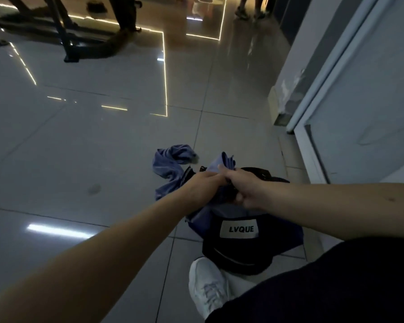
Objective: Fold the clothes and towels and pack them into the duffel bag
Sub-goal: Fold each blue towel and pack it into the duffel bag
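The left hand [203, 185] and right hand [245, 191] clutch a folded blue cloth [219, 163] just above the black fabric duffel bag [233, 257]; a crumpled blue towel [170, 162] lies beyond the left hand.

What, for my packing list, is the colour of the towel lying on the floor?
Plain bluish-purple; the towel shows best in the head view.

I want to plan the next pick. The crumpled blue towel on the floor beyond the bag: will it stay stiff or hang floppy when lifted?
Probably floppy: the blue towel lies in soft twisted folds on the floor, so it should droop. It looks thin, so it is likely light. The floor is glossy, so a push may slide it.
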`<state>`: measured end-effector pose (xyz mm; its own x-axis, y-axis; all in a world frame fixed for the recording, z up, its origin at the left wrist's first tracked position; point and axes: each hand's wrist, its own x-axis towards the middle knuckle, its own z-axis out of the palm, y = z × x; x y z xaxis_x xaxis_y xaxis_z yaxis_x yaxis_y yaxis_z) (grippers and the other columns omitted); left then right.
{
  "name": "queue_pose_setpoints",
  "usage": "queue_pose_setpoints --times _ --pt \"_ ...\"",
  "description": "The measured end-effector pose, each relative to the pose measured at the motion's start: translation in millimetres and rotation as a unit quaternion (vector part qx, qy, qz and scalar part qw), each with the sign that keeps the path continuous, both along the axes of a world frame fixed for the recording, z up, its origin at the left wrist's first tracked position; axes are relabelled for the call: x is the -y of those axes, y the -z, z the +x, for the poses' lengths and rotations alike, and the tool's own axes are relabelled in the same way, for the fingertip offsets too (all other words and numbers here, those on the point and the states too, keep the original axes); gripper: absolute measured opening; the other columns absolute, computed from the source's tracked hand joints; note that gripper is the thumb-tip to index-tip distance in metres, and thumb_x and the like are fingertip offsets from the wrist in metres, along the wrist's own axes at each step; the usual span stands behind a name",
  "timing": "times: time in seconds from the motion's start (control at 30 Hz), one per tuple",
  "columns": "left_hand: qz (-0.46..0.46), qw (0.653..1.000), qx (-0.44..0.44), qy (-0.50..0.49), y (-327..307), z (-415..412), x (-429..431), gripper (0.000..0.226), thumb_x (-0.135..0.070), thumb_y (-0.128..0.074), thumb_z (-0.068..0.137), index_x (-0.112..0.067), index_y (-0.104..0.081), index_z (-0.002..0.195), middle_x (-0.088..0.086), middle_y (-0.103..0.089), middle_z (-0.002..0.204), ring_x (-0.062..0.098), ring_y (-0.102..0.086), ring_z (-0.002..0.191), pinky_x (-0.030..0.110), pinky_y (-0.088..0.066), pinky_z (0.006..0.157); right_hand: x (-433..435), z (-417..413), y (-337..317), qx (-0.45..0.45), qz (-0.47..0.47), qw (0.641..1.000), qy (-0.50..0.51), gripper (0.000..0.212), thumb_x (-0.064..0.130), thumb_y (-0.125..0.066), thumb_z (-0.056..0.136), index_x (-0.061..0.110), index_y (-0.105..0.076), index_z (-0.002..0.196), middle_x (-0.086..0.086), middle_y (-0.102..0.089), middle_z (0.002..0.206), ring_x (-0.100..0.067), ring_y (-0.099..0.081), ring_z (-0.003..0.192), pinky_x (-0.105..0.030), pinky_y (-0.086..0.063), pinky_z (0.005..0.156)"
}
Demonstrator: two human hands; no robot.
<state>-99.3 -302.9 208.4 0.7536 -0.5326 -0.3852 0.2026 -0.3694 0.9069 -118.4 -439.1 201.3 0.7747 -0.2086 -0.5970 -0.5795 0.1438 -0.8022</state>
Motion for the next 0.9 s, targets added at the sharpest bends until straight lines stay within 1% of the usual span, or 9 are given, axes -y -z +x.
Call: queue_pose_setpoints --times 0.17,0.23,0.33,0.43,0.5,0.6,0.7,0.8,0.9 --pt "-0.023 0.998 0.017 -0.060 19.0 -9.9 15.2 0.028 -0.023 -0.055 0.097 -0.001 -0.071 0.092 0.019 -0.070 0.096 0.027 -0.063 0.087 0.045 -0.053 0.086 37.7 -12.6 26.9 -0.015 -0.059 0.998 0.022 0.030 0.020 -0.067 0.095 0.009 -0.062 0.123 -0.017 -0.071 0.110 -0.037 -0.069 0.100 -0.055 -0.057 0.088" --pt "-0.026 0.991 0.045 -0.125 34.9 -6.3 13.8 0.026 -0.017 -0.055 0.094 0.005 -0.067 0.085 0.025 -0.064 0.084 0.024 -0.056 0.074 0.042 -0.051 0.070 46.6 -14.7 28.3 -0.010 -0.068 0.997 0.030 0.029 0.014 -0.065 0.095 0.009 -0.060 0.123 -0.018 -0.069 0.113 -0.036 -0.067 0.102 -0.052 -0.056 0.090" --pt "0.054 0.985 0.060 -0.151 57.9 1.8 9.8 0.030 -0.028 -0.060 0.089 -0.009 -0.047 0.070 0.016 -0.039 0.064 0.017 -0.035 0.059 0.033 -0.031 0.058 59.5 -15.5 21.9 0.007 -0.039 0.999 0.029 0.022 0.012 -0.060 0.098 0.009 -0.061 0.120 -0.018 -0.068 0.116 -0.035 -0.066 0.105 -0.044 -0.055 0.089" --pt "0.022 0.976 -0.144 -0.160 77.0 9.2 12.8 0.057 -0.053 -0.080 0.071 -0.004 -0.064 0.093 0.012 -0.065 0.080 0.024 -0.062 0.073 0.033 -0.051 0.067 71.9 -18.0 17.1 0.008 0.009 1.000 0.011 0.024 0.016 -0.058 0.100 0.009 -0.060 0.123 -0.018 -0.069 0.118 -0.034 -0.066 0.105 -0.042 -0.055 0.089" --pt "-0.033 0.955 -0.241 -0.168 87.2 11.8 17.5 0.081 -0.052 -0.090 0.055 -0.002 -0.068 0.114 0.018 -0.072 0.105 0.037 -0.068 0.096 0.051 -0.057 0.087 80.3 -21.5 18.3 -0.002 0.013 1.000 -0.005 0.024 0.016 -0.057 0.101 0.009 -0.060 0.124 -0.019 -0.069 0.118 -0.035 -0.066 0.107 -0.044 -0.054 0.092" --pt "-0.014 0.982 -0.142 -0.122 75.8 2.0 26.3 0.051 -0.036 -0.085 0.074 -0.005 -0.069 0.111 0.014 -0.072 0.108 0.032 -0.069 0.097 0.046 -0.059 0.080 92.1 -26.0 26.3 -0.023 -0.101 0.994 -0.045 0.030 0.016 -0.063 0.097 0.006 -0.061 0.125 -0.017 -0.070 0.116 -0.035 -0.066 0.107 -0.047 -0.055 0.094" --pt "0.015 0.997 -0.010 -0.076 78.0 -2.6 38.2 0.046 -0.028 -0.082 0.079 -0.013 -0.054 0.113 -0.003 -0.062 0.105 0.012 -0.061 0.088 0.026 -0.049 0.069 96.2 -27.5 31.5 -0.068 -0.312 0.943 -0.093 0.034 0.019 -0.071 0.089 0.010 -0.061 0.120 -0.007 -0.067 0.109 -0.023 -0.064 0.094 -0.030 -0.052 0.075" --pt "0.040 0.996 0.066 -0.052 78.6 -9.8 52.4 0.054 -0.019 -0.078 0.082 -0.016 -0.041 0.122 -0.001 -0.053 0.110 0.013 -0.055 0.088 0.028 -0.048 0.071 92.8 -19.3 34.1 -0.107 -0.359 0.922 -0.097 0.037 0.018 -0.066 0.081 0.006 -0.059 0.115 -0.012 -0.066 0.102 -0.028 -0.064 0.088 -0.029 -0.050 0.065" --pt "0.065 0.988 0.132 -0.050 77.5 -11.7 62.5 0.059 -0.013 -0.072 0.083 -0.015 -0.037 0.130 0.001 -0.053 0.107 0.008 -0.053 0.079 0.024 -0.042 0.058 97.5 -10.1 44.0 -0.083 -0.362 0.922 -0.109 0.067 0.036 -0.064 0.060 0.009 -0.053 0.120 -0.012 -0.067 0.102 -0.031 -0.067 0.088 -0.042 -0.060 0.074"
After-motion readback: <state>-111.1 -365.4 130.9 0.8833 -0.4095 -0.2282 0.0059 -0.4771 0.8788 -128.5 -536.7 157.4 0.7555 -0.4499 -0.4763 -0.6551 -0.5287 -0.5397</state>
